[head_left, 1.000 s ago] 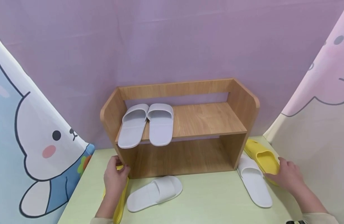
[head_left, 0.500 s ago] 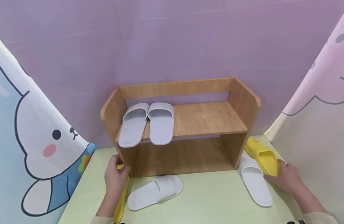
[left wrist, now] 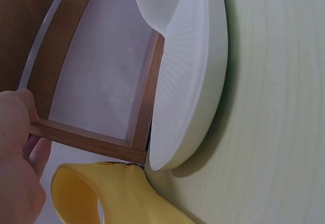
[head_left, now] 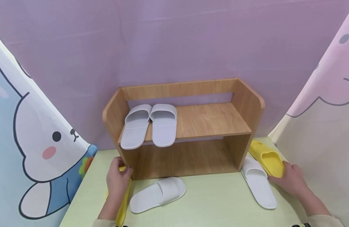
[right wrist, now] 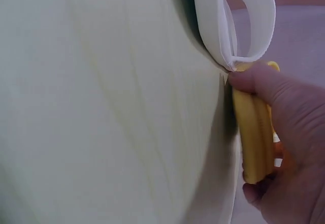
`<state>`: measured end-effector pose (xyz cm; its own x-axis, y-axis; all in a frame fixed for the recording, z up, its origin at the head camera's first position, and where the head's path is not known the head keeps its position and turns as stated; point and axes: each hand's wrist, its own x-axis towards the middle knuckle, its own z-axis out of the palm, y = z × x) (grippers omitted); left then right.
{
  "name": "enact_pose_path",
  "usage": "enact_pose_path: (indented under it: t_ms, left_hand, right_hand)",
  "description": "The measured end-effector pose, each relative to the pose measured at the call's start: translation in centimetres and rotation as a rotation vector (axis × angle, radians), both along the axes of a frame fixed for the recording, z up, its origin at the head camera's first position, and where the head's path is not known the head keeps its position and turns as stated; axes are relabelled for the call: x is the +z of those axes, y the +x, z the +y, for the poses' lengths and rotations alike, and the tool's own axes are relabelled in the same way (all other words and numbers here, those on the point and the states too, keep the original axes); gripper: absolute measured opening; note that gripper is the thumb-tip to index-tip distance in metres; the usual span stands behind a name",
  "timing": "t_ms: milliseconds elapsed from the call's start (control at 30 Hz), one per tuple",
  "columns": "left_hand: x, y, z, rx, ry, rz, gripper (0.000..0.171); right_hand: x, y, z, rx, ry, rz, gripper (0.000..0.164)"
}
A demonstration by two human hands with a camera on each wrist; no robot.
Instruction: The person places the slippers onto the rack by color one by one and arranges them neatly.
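Note:
My left hand (head_left: 118,178) pinches the front edge of the left side panel of a small wooden shoe rack (head_left: 212,118), thumb and fingers on either side of it in the left wrist view. Below that hand lies a yellow slipper (left wrist: 122,191), partly hidden by my forearm in the head view. Over on the right, my right hand (head_left: 291,179) grips the heel end of another yellow slipper (head_left: 272,164), its toe pointing toward the back wall. Right beside it is a white slipper (head_left: 259,190), toe against the rack's right side.
A pair of white slippers (head_left: 164,130) stands on the left of the rack's upper shelf, heels overhanging the front. One more white slipper (head_left: 157,194) lies slanted before the rack on the pale green tabletop (head_left: 214,201). A purple cloth (head_left: 177,41) hangs behind.

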<state>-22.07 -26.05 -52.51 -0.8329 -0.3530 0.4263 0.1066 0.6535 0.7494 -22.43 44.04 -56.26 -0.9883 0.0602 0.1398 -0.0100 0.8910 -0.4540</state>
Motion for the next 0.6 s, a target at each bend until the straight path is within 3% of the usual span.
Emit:
enact_pose_path:
  t_ms: [300,600]
  left_hand:
    - [0.2,0.2,0.1,-0.009,-0.001,-0.023,0.041]
    - [0.2,0.0,0.0,-0.006,-0.002,-0.045,0.041]
  right_hand:
    - [0.4,0.1,-0.2,-0.075,-0.054,0.060,0.108]
    - [1.3,0.1,-0.7,-0.119,-0.093,0.186,0.105]
